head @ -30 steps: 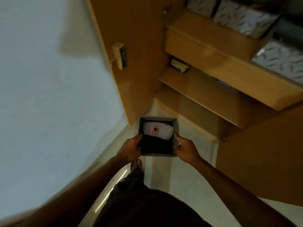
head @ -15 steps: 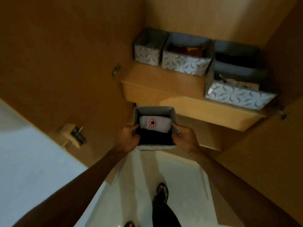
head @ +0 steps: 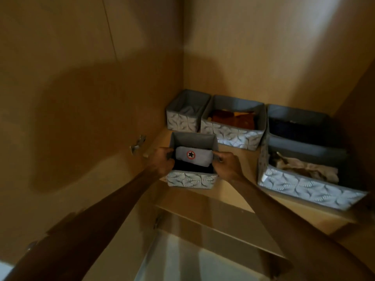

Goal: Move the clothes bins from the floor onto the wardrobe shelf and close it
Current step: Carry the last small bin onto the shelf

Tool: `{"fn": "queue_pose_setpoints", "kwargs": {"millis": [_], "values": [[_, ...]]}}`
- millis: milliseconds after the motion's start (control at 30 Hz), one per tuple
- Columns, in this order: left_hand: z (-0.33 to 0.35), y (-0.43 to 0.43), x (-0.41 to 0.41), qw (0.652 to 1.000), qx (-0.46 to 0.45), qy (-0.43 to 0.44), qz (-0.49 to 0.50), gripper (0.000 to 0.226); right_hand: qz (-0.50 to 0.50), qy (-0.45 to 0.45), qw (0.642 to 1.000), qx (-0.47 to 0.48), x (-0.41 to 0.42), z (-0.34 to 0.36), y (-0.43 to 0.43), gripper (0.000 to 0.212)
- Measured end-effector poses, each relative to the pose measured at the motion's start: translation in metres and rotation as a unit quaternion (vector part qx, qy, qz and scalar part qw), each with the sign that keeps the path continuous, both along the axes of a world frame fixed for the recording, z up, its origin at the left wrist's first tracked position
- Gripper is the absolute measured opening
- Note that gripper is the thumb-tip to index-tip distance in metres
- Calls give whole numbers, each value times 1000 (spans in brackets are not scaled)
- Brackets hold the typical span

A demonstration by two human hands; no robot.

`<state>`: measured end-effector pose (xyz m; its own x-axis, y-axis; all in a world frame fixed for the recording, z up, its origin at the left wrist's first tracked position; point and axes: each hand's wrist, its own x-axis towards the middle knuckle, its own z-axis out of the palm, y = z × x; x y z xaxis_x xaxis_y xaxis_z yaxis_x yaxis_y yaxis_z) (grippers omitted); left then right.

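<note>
I'm standing at a bedroom-style wardrobe in a home. Its warm wood-grain panels point(head: 263, 47) close in around me on the back and sides, and a metal hinge point(head: 138, 144) sits on the left wall where the door hangs. On the wooden shelf point(head: 239, 157) stand grey fabric storage bins with a white leaf print: a small one point(head: 183, 118) in the corner, a wider one point(head: 233, 136) holding folded brown and mustard clothes, and a large one point(head: 304, 185) with beige garments. Below the shelf edge I see pale floor point(head: 182, 260).
</note>
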<state>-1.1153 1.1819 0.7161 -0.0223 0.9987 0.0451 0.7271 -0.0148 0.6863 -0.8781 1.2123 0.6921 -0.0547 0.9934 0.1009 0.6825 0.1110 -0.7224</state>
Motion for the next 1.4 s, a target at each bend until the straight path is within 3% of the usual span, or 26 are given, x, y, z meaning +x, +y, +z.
{"fn": "queue_pose_setpoints", "kwargs": {"millis": [267,333,467,633,733,833,900,933,1000,1100,1233,1400], "values": [[21,68,-4,1000,7,4,0,23,-15,-2,998,-66,-27,2,72,47],[17,74,-9,999,1,32,-14,23,-6,1,997,-79,-32,2,80,52],[-8,77,-19,984,85,121,-100,33,17,-6,994,-108,-33,-4,93,62],[-46,57,-25,951,122,256,-124,56,-18,21,994,-105,-33,-11,102,48],[-55,50,-29,940,112,295,-132,62,-33,19,995,-93,-41,-7,107,20],[-55,49,-36,931,105,328,-123,69,-37,58,993,-99,-55,-5,108,20],[-59,51,-41,925,103,349,-112,74,-21,57,993,-97,-66,-6,111,7],[-59,52,-45,922,98,360,-107,77,-10,62,993,-96,-70,-7,114,10],[-58,56,-53,918,75,378,-91,80,12,99,989,-110,-80,-7,119,38],[-52,65,-65,919,55,384,-69,85,39,179,969,-168,-92,-2,119,67],[-48,77,-74,921,11,383,-68,97,72,157,972,-157,-100,-7,117,65],[-43,88,-81,956,-42,288,-49,102,67,166,973,-146,-112,-8,114,55]]}}
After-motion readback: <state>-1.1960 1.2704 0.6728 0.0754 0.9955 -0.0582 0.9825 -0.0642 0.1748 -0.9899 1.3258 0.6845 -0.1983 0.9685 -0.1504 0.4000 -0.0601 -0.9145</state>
